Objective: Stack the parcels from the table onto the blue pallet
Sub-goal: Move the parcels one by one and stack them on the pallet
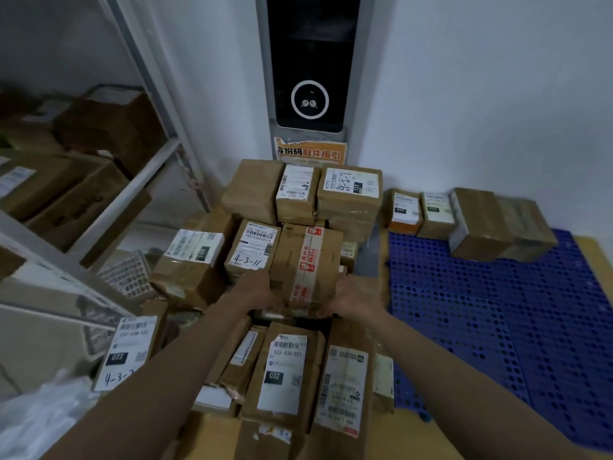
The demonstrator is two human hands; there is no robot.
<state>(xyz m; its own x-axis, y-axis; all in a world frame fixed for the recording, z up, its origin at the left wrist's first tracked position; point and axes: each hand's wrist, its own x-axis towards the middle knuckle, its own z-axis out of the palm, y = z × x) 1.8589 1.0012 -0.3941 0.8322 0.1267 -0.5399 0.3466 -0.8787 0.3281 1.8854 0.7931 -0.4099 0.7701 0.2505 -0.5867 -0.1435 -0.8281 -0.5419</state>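
While both hands clamp it from opposite sides, the brown cardboard parcel w/ red-printed white tape (306, 263) sits squarely between them: left hand (262, 292) pressed flat on its left face, right hand (356, 298) on its right face, fingers curled under the near bottom edge. Whether it's lifted off the heap or resting on it, can't tell.

Touching the left hand's far side is a brown box w/ white label hand-marked "4-3-11" (252, 245); left of that, a brown box w/ a white barcode label on top (190, 260). Beyond the grip, three taller brown boxes in a row (300, 190), backed by a grey kiosk w/ black screen (310, 64). Below the wrists, nearer the person, flat brown parcels w/ "032" labels (285, 370) lie side by side.

Right of the right hand, just beside the heap, lies the blue perforated plastic pallet (497, 327). Its near part is bare; at its far edge stand two small labelled boxes (419, 210) and a bigger taped brown carton (497, 224). Far left: grey metal shelving w/ cartons (83, 194).
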